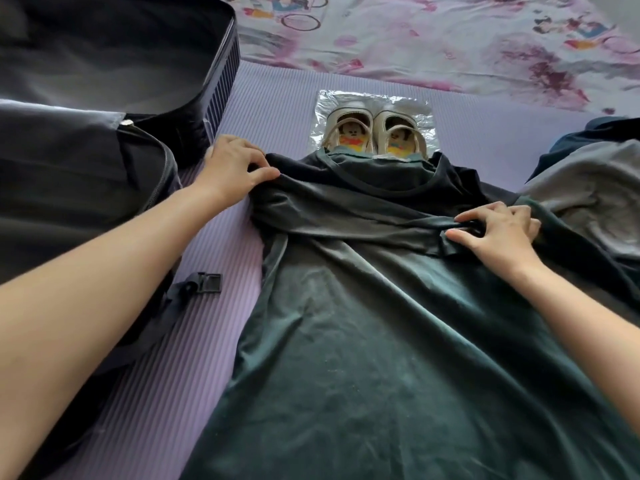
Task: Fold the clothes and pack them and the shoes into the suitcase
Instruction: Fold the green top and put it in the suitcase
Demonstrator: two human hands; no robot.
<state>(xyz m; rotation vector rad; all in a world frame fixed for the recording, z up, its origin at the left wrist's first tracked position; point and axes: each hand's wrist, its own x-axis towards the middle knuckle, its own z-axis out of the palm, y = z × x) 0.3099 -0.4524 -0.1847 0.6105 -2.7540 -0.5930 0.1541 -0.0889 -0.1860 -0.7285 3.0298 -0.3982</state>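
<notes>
The soft dark-green jersey T-shirt (398, 323) lies flat beneath both hands, stretching back toward the person. The left hand (230, 171) pinches its folded shoulder edge, and the right hand (498, 230) pinches the sleeve end drawn across. It is light, limp cloth (it will slump), probably best held at fold corners.
</notes>
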